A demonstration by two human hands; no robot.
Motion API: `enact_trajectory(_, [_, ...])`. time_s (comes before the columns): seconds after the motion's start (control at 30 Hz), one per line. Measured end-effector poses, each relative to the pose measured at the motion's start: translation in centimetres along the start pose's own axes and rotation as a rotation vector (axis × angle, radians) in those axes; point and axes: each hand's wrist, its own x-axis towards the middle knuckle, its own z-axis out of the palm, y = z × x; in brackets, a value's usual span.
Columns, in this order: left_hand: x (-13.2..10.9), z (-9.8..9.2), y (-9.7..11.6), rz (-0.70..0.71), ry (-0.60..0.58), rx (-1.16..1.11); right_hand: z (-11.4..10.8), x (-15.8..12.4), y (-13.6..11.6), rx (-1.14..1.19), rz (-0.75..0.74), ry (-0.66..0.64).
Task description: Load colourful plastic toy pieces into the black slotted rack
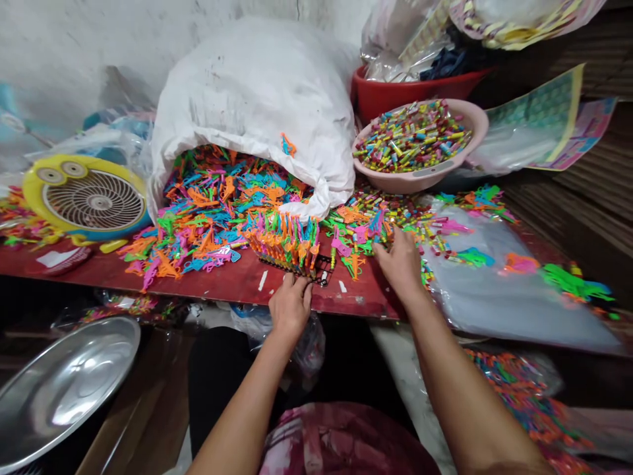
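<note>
Loosely slumped at the far middle, a big white fabric sack gapes toward the near side, spilling small flat plastic pieces in orange, pink, blue and green. To its right, a pale pink oval plastic basin is heaped with short, shiny multicoloured sticks; behind it, a red plastic basin holds clear plastic bags. A bare steel bowl sits low at the near left.

Near the middle edge, a black openwork rack carries close rows of upright plastic pieces. The left hand has its fingers drawn together at the rack's near edge; I cannot tell how firmly they grip. The right hand is among loose pieces right of the rack, thumb and forefinger narrowly parted; whether it holds one is unclear.

The dark red surface also bears a round yellow-and-blue fan at left and clear plastic sheeting at right, before a stained whitish wall.
</note>
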Motion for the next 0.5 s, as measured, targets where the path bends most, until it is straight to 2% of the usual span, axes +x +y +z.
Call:
enact_trajectory(0.07, [0.0,0.0,0.0,-0.003,-0.008,0.002,0.1,-0.8,-1.3,-0.046,-0.077,0.006])
enact_trajectory(0.1, [-0.1,-0.1,0.0,-0.007,-0.016,0.007,0.4,-1.6,-2.3,-0.013,-0.118,-0.052])
enact_trajectory(0.2, [0.0,-0.3,0.0,-0.019,-0.054,0.021,2.7,-4.5,-5.5,0.173,-0.221,-0.389])
enact_trajectory(0.27, [0.1,-0.4,-0.1,-0.019,-0.075,0.019,4.3,-5.8,-6.9,0.161,-0.227,-0.444])
enact_trajectory(0.37, [0.3,-0.7,-0.2,-0.006,-0.082,-0.004,5.8,-6.0,-7.3,0.182,-0.216,-0.464])
enact_trajectory(0.5, [0.7,-0.8,0.0,-0.035,-0.081,-0.033,6.3,-5.1,-6.2,0.386,-0.191,-0.517])
